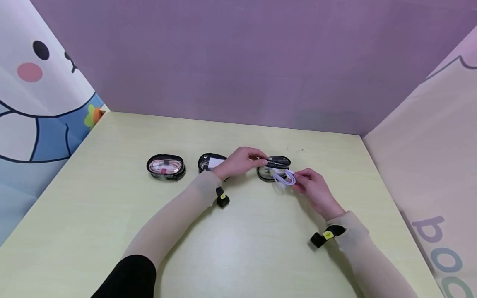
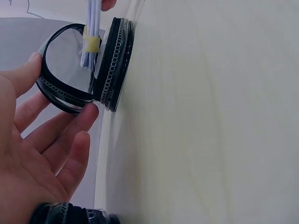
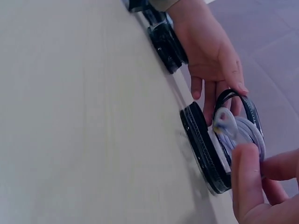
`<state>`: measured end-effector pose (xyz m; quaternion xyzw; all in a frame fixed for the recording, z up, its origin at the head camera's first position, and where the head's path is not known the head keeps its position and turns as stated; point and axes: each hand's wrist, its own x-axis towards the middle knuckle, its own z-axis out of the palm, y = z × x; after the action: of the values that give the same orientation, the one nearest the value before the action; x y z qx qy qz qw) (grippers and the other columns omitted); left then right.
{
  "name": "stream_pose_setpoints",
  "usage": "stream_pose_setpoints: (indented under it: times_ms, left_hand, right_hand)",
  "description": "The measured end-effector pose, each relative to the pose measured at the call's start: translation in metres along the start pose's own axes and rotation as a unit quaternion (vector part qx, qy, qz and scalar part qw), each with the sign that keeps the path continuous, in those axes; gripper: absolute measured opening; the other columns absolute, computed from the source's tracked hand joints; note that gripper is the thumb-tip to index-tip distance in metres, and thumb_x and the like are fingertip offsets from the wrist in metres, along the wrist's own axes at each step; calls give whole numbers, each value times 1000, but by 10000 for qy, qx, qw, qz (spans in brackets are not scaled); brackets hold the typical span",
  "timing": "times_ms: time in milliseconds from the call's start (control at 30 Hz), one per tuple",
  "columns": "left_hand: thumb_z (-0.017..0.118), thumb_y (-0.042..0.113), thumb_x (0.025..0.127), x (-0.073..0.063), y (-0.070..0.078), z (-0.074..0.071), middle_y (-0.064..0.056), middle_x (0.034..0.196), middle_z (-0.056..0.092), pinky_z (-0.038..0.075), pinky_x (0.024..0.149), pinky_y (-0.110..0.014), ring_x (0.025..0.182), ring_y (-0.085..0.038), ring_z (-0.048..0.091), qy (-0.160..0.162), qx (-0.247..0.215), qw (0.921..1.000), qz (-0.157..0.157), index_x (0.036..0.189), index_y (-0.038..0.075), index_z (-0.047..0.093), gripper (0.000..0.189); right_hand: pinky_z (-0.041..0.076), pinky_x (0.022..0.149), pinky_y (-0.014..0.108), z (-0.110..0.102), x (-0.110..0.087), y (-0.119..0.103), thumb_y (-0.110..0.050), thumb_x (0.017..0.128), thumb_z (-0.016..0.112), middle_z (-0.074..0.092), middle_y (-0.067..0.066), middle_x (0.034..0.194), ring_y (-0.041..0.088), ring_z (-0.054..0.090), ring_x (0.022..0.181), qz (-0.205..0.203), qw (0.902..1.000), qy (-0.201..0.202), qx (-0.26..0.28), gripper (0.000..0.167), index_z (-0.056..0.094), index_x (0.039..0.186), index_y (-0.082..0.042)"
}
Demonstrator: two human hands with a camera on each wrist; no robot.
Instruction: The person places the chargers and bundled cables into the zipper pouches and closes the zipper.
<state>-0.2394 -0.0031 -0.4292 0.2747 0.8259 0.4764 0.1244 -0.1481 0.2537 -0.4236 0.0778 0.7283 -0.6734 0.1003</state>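
A small clear oval case with black zip trim lies unzipped on the table, its lid raised. My left hand pinches the lid's edge between thumb and fingers, as the left wrist view also shows. A coiled pale lavender cable is at the case's mouth, pinched by my right hand. In the left wrist view, a yellow band wraps the cable bundle. The right wrist view shows the coil between lid and base; whether it touches the base, I cannot tell.
To the left lies a similar closed case with a pinkish cable inside. Another case with a white label sits partly hidden behind my left hand. A purple wall rises along the table's back edge.
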Motion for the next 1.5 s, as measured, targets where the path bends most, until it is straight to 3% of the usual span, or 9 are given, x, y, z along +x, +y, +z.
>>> stream_pose_setpoints:
  times_ms: [167, 400, 633, 833, 967, 1133, 1333, 1433, 1500]
  left_hand:
    - [67, 35, 96, 0, 1, 0, 11, 112, 69, 48, 92, -28, 103, -7, 61, 40, 9, 10000, -48, 115, 23, 74, 24]
    - [67, 37, 96, 0, 3, 0, 10, 113, 69, 48, 91, -28, 103, -7, 61, 53, 45, 9999, -82, 116, 23, 73, 25]
    - [67, 38, 96, 0, 4, -1, 10, 112, 69, 49, 90, -28, 102, -7, 62, 59, 98, 9999, -98, 116, 23, 73, 26]
    - [68, 36, 95, 0, 6, -2, 11, 111, 69, 49, 89, -27, 101, -6, 62, 76, 119, 9999, -51, 115, 23, 74, 24]
    - [71, 36, 93, -1, 7, -1, 11, 111, 70, 50, 85, -26, 98, -6, 63, 69, 212, 9998, 4, 114, 22, 75, 25]
    - [75, 38, 90, -3, 10, -1, 10, 111, 70, 53, 75, -28, 91, -7, 66, 97, 218, 9997, -42, 110, 23, 76, 25]
    - [77, 32, 89, -4, 10, 0, 10, 100, 70, 52, 68, -28, 82, -9, 65, 55, 326, 9994, 92, 100, 21, 77, 16]
    - [80, 30, 87, -4, 11, 1, 9, 102, 68, 53, 69, -28, 85, -10, 65, 1, 458, 9989, 103, 103, 19, 76, 20]
    - [83, 32, 83, -3, 12, 2, 7, 111, 64, 53, 77, -28, 93, -12, 64, -83, 794, 9967, 127, 111, 19, 73, 32]
  right_hand:
    - [53, 86, 21, 1, 0, -2, -3, 103, 49, 55, 13, 111, 8, 65, 86, 127, 9981, 30, 595, 19, 48, 119, 7]
    - [50, 92, 23, 8, -3, -5, 1, 100, 53, 56, 11, 109, 8, 68, 90, 128, 9930, -70, 1175, 19, 46, 117, 6]
    - [49, 95, 24, 20, -8, -7, 8, 100, 48, 53, 13, 113, 12, 68, 96, 379, 9780, -65, 2049, 17, 40, 112, 1]
    - [48, 96, 23, 34, -11, -7, 9, 99, 48, 47, 15, 120, 11, 68, 92, 416, 9693, 313, 2402, 28, 38, 123, -2]
    - [48, 97, 24, 42, -6, -5, 10, 98, 49, 45, 13, 117, 11, 65, 91, 258, 9715, 686, 2253, 29, 40, 123, -1]
    - [51, 94, 27, 48, 2, -2, 11, 96, 53, 49, 12, 113, 12, 63, 90, 30, 9821, 974, 1613, 28, 44, 122, 4]
    - [55, 80, 24, 47, 10, 3, 6, 95, 60, 55, 8, 103, 10, 63, 82, -152, 9911, 1044, 812, 26, 51, 119, 8]
    - [54, 74, 22, 45, 13, 5, 5, 94, 62, 57, 6, 100, 9, 62, 78, -155, 9930, 1061, 494, 24, 54, 117, 7]
    - [54, 74, 21, 43, 14, 6, 6, 94, 62, 58, 6, 100, 9, 62, 78, -105, 9939, 1017, 411, 25, 54, 117, 8]
